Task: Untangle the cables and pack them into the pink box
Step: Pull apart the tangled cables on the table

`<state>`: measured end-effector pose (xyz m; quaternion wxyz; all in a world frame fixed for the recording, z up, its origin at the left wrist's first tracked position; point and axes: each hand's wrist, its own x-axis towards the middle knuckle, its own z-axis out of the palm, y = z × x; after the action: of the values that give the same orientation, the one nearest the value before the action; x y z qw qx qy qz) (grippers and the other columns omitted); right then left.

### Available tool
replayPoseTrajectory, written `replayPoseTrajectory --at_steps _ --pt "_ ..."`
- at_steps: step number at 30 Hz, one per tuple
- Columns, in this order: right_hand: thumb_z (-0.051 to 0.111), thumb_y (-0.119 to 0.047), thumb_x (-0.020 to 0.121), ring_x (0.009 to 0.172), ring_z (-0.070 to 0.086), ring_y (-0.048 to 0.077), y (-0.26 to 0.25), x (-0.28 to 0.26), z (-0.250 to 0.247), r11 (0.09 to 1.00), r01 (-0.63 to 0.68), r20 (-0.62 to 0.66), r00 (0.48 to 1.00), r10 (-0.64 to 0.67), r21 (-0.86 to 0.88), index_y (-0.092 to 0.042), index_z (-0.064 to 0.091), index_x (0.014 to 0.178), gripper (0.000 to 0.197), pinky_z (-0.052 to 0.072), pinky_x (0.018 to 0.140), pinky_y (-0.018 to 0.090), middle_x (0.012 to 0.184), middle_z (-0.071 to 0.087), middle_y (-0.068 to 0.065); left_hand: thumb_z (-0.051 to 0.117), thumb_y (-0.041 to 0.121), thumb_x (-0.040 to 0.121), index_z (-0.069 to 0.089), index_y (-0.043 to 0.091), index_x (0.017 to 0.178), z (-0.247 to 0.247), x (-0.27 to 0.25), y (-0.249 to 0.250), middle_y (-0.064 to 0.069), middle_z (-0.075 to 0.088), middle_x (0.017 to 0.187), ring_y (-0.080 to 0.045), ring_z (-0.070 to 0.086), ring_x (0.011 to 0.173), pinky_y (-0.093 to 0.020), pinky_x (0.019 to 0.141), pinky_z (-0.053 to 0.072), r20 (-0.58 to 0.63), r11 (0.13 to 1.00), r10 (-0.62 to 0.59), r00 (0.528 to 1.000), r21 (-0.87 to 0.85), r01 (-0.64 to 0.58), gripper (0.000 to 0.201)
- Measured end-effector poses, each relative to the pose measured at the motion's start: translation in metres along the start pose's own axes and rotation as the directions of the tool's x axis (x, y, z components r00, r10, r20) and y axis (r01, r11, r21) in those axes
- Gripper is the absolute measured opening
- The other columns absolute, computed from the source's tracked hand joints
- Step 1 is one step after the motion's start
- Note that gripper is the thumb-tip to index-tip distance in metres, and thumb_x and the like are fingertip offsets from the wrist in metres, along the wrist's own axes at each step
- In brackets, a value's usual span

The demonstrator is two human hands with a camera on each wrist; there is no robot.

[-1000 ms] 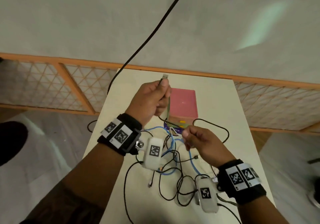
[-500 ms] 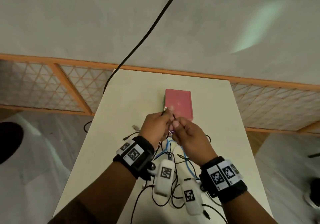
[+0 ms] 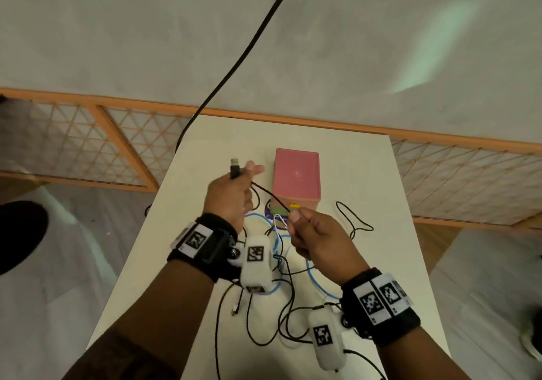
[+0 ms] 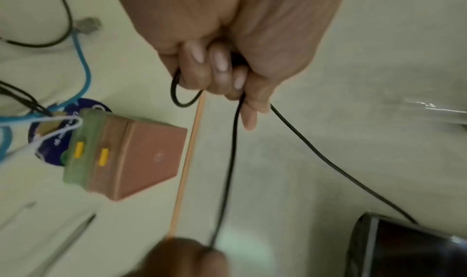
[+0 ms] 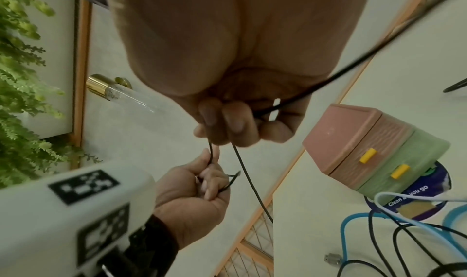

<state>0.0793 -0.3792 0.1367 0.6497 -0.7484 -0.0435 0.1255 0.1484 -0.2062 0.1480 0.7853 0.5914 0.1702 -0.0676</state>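
Observation:
A pink box (image 3: 296, 175) with a green base and yellow latches stands shut on the white table (image 3: 366, 174); it also shows in the wrist views (image 4: 141, 153) (image 5: 353, 139). My left hand (image 3: 231, 194) grips a black cable (image 3: 268, 194) near its USB plug (image 3: 234, 166), which sticks up from the fist. My right hand (image 3: 311, 233) pinches the same black cable (image 4: 227, 171) a short way along, just in front of the box. A tangle of black, blue (image 3: 315, 280) and white cables (image 3: 278, 222) lies on the table under both wrists.
A round dark blue sticker (image 5: 417, 199) lies at the box's near side. A thick black cord (image 3: 249, 48) hangs from above past the table's far left corner. An orange lattice fence (image 3: 88, 144) runs behind the table. Green foliage (image 5: 22, 81) shows in the right wrist view.
The two hands, close together in front of the box half a second ago, have drawn apart. The left hand moved up and left with the plug, stretching the black cable between them.

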Motion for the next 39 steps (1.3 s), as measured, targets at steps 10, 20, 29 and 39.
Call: replayPoseTrajectory --at_steps 10,20,29,39 --pt "0.042 -0.026 0.109 0.047 0.034 0.012 0.006 -0.001 -0.001 1.0 -0.011 0.009 1.0 0.011 -0.008 -0.016 0.053 0.073 0.039 0.031 0.047 0.022 0.055 0.044 -0.002 0.066 0.029 0.1 0.077 0.004 0.098 -0.004 0.0 -0.007 0.002 0.049 0.067 -0.008 0.027 0.046 -0.021 0.041 0.022 0.163 0.974 -0.057 0.985 0.226 0.019 0.028" --pt "0.042 -0.027 0.108 0.044 0.041 0.015 0.005 -0.003 -0.004 0.989 -0.071 0.055 0.995 0.078 -0.127 -0.014 0.058 0.078 0.037 0.037 0.046 0.025 0.054 0.049 -0.002 0.066 0.02 0.098 0.08 0.019 0.081 -0.003 0.014 -0.006 0.001 0.056 0.07 -0.006 0.029 0.041 -0.021 0.043 0.026 -0.153 0.976 0.091 0.984 0.208 -0.058 0.022" --pt "0.042 -0.026 0.109 0.042 0.025 0.009 0.008 0.007 -0.003 0.993 -0.097 0.015 0.995 0.096 0.06 -0.011 0.053 0.075 0.038 0.025 0.043 0.02 0.051 0.036 -0.006 0.069 0.009 0.095 0.074 0.01 0.077 0.012 0.001 -0.015 0.01 0.065 0.063 0.001 0.04 0.038 -0.015 0.043 0.033 0.034 0.915 0.119 0.992 0.384 -0.122 0.019" --pt "0.043 -0.026 0.108 0.042 0.026 0.01 0.005 0.005 0.0 0.985 -0.142 0.025 0.99 0.14 0.097 -0.01 0.052 0.075 0.039 0.025 0.042 0.021 0.051 0.036 -0.005 0.068 0.033 0.098 0.076 0.002 0.085 0.003 0.014 -0.019 0.003 0.056 0.063 -0.005 0.033 0.039 -0.018 0.038 0.025 -0.028 0.961 0.021 0.999 0.277 -0.013 0.035"
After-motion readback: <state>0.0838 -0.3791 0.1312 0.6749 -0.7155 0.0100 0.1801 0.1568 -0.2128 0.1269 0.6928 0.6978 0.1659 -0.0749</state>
